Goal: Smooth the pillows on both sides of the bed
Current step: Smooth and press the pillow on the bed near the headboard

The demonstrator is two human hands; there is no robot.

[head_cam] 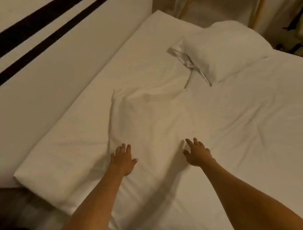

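Both bare arms reach forward over the bed [62, 140], which is covered in white linen. The left hand [123, 160] lies palm down on the near pillow [148, 126], its fingers [122, 147] spread apart and flat against the cloth, gripping nothing. The right hand [197, 154] rests just to the right of it on the same pillow, also palm down, with fingers apart and slightly curled at the tips; it holds nothing either. The two hands sit near each other, with a strip of cloth between them.

The near pillow is flat and wrinkled, with creases running from the hands toward the far side and a raised fold along its left edge. It lies in the middle of the picture, on the near side of the bed.

The far pillow [227, 50] is plumper and sits at the far right, well apart from the hands. Its open case end, with a loose flap, points toward the near pillow.

On the left, a pale headboard [43, 69] with two dark stripes runs along the bed's edge. The scene is dim and somewhat blurred.
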